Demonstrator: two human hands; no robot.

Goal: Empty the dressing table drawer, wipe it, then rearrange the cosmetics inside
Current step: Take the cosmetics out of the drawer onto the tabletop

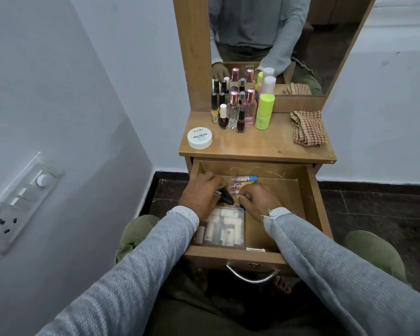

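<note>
Below the tabletop, your wooden drawer (308, 202) stands pulled open, with a clear box (224, 229) of pale tubes front-left. Your left hand (199, 195) curls round dark-capped bottles (224, 196); your right hand (258, 202) pinches something too small to identify.

Wooden drawer (310, 197) pulled open — tubes (244, 178), clear box (224, 230) inside.

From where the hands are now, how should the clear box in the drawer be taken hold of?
Grip the clear box by its right wall, coming from above on the right. It lies flat at the drawer's front left; the left hand and sleeve cover its left edge, while bare drawer floor lies beside its right wall. Its far edge is crowded by small items.
</note>
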